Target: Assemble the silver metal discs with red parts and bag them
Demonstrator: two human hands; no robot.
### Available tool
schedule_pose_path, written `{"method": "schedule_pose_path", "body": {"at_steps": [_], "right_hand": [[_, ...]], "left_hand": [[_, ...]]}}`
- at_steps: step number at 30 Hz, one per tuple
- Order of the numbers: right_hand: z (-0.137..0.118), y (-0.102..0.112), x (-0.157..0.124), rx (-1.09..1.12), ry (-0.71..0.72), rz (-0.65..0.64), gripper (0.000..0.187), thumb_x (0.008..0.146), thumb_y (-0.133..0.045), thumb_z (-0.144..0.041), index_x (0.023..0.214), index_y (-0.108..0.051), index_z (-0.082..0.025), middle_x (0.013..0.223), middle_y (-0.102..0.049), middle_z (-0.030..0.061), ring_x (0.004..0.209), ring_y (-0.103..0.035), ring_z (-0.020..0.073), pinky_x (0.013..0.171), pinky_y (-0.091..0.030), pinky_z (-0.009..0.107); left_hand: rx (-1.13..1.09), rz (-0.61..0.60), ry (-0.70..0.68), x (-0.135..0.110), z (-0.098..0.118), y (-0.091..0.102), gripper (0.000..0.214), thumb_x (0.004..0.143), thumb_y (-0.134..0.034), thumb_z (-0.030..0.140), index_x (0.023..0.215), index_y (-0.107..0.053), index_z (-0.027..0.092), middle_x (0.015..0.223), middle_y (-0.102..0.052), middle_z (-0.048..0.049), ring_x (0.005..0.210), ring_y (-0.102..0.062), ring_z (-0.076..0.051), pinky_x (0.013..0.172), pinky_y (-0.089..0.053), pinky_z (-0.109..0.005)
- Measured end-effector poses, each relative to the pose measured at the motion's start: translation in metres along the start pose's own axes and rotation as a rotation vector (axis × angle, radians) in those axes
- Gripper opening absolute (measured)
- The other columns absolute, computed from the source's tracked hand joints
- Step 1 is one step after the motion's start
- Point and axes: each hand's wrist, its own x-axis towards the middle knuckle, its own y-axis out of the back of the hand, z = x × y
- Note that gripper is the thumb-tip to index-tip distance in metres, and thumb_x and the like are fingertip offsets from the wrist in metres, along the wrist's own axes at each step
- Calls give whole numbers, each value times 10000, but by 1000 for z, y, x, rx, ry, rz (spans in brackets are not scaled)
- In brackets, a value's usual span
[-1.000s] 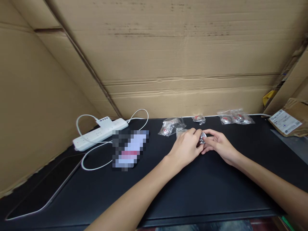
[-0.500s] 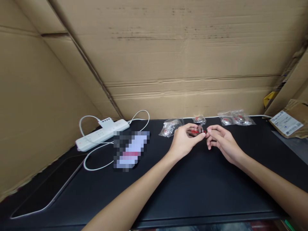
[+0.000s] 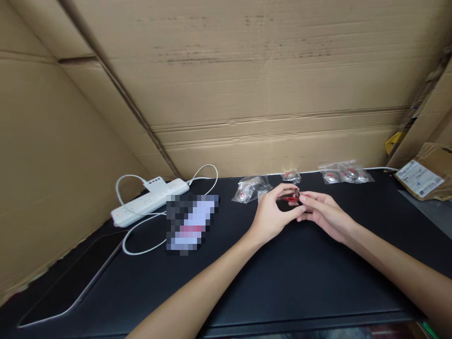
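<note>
Above the black table my left hand [image 3: 271, 212] curves its thumb and fingers around a small round dark shiny piece [image 3: 297, 193]. A thin red cord [image 3: 291, 199] loops out from that piece into the gap of my left hand. My right hand [image 3: 323, 212] meets it from the right, its thumb and fingertips pinched at the piece and the cord. Both hands' fingertips touch or nearly touch, and they hide much of the piece. Behind my left hand lie clear plastic packets [image 3: 249, 189] holding shiny round pieces with red bits.
Another packet [image 3: 291, 176] and a packet group [image 3: 344, 173] lie along the cardboard wall [image 3: 247, 94]. On the left are a white power strip [image 3: 150, 200] with cables, a blurred-out phone-like object [image 3: 194, 223] and a dark tablet [image 3: 76, 275]. A labelled brown package [image 3: 422, 176] stands right.
My right hand has moved left, bringing its fingers against the round piece and my left fingertips. The piece now looks turned more edge-on. The view has shifted slightly.
</note>
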Motion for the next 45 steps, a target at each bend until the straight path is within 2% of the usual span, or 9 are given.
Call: {"method": "schedule_pose_path", "body": {"at_steps": [9,12,16,21,27,31,34,39,45], "right_hand": [[4,3,1,-59,41,88,245,735,-820,-361,841,-769,-146,872,-747,85,749,-663,161,677,-535,287],[2,8,3,-66,43,130,258,729,-826,-369,828,-763,-140,845,-742,81,694,-659,150,670,-540,290],[-3,11,4,-133,68,220,314,685,-854,-375,854,-756,-129,918,-748,112,662,-653,149,648,-550,303],[-8,6,2,-209,96,248,355,656,-861,-393,844,-740,-117,789,-733,99,614,-640,157,597,-538,311],[-1,9,3,-447,227,245,408,634,-857,-392,924,-725,-137,743,-713,75,589,-630,184,562,-531,345],[-5,12,-2,-886,552,235,374,713,-796,-355,1044,-723,-196,784,-695,44,607,-607,177,651,-548,375],[-13,12,-9,-1124,784,226,377,769,-744,-318,1135,-700,-242,801,-674,35,639,-591,186,705,-544,382],[-21,9,-16,-1221,1023,233,464,775,-737,-245,1232,-657,-266,890,-698,50,723,-610,204,815,-539,394],[-23,7,-17,-1200,1038,158,473,773,-741,-238,1235,-640,-249,798,-654,27,671,-582,189,726,-529,372]], "left_hand": [[225,-29,-24,-3,5,1,457,798,-755,354,1213,-593,256,1229,-678,-68,1163,-632,-259,1047,-452,-465],[387,0,-114,6,6,18,464,869,-666,368,1302,-547,250,1312,-627,-83,1215,-580,-258,1050,-439,-461],[774,118,-202,20,-7,56,268,927,-531,282,1150,-632,173,1196,-652,-104,1199,-526,-273,1064,-403,-450],[1126,190,102,27,-41,87,337,870,-559,335,1085,-685,109,1055,-640,-190,1084,-539,-370,952,-439,-509],[810,253,240,33,-49,97,201,818,-613,349,867,-696,172,812,-697,-80,795,-644,-245,783,-494,-356],[327,365,177,37,-26,96,232,785,-659,388,862,-629,171,803,-713,-50,760,-675,-202,704,-524,-299],[-94,221,213,33,-6,83,284,740,-715,377,891,-585,174,799,-720,-56,727,-698,-206,650,-568,-316],[-226,58,281,21,6,49,237,742,-750,318,873,-630,161,732,-663,-19,567,-630,-131,576,-570,-293],[-437,-123,361,12,6,27,184,777,-745,280,827,-619,156,752,-632,-20,682,-653,-154,679,-621,-386]]}}
